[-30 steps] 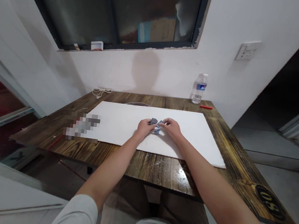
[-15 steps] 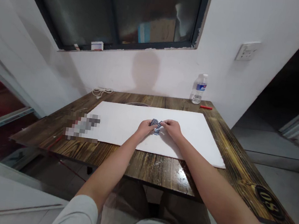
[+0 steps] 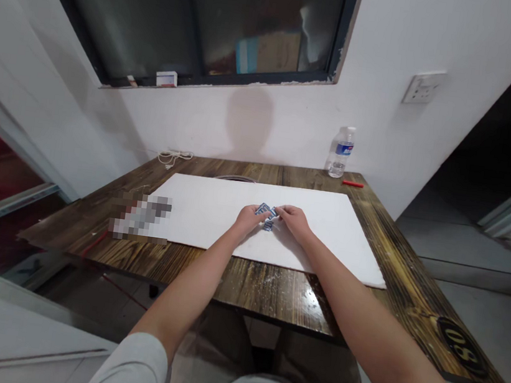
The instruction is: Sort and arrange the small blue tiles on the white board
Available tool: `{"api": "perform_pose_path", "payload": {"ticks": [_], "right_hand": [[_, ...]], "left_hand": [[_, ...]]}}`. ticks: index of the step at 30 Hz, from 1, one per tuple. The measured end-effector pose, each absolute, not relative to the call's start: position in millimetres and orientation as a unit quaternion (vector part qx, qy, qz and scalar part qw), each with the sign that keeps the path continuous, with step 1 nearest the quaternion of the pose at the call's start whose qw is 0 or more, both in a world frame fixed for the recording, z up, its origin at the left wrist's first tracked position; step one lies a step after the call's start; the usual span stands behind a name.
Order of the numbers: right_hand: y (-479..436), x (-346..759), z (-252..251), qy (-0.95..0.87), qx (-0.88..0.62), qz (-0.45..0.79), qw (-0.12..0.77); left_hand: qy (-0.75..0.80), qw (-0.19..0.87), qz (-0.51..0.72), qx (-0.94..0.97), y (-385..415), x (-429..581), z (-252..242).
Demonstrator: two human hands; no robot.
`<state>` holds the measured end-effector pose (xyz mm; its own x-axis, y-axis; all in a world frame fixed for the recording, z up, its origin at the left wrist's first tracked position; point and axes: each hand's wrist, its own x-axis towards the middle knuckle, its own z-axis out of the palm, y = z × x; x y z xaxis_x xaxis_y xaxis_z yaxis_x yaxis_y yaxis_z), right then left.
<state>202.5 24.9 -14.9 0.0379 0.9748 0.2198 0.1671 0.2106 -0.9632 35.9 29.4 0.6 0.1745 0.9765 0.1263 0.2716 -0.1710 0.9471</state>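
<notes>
Over the white board (image 3: 206, 210), my left hand (image 3: 247, 217) is closed on a small bunch of blue-and-white patterned cards (image 3: 262, 209). My right hand (image 3: 296, 220) pinches one blue-and-white card (image 3: 273, 213) between thumb and fingertips, right beside the bunch. Below the two hands, another blue-and-white piece (image 3: 268, 225) shows against the board; whether it lies there or hangs from the held ones I cannot tell. The print is too small to read.
The board lies on a dark wooden table (image 3: 266, 287). Behind it stand a plastic bottle (image 3: 341, 152) and a red pen-like stick (image 3: 353, 184); a white cord (image 3: 174, 157) is at back left. A blurred-out item (image 3: 141, 217) covers the board's left end.
The cards in both hands have tilted slightly, and their faces look lighter and clearer now. Both hands stay in nearly the same place.
</notes>
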Motion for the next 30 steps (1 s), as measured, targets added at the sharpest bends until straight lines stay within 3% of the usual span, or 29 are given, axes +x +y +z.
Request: {"api": "perform_pose_path", "payload": {"ticks": [30], "right_hand": [[24,204,-13,-0.483,-0.444,0.448,0.607]], "left_hand": [[0.504,0.426,0.419,0.624,25,37,5]]}}
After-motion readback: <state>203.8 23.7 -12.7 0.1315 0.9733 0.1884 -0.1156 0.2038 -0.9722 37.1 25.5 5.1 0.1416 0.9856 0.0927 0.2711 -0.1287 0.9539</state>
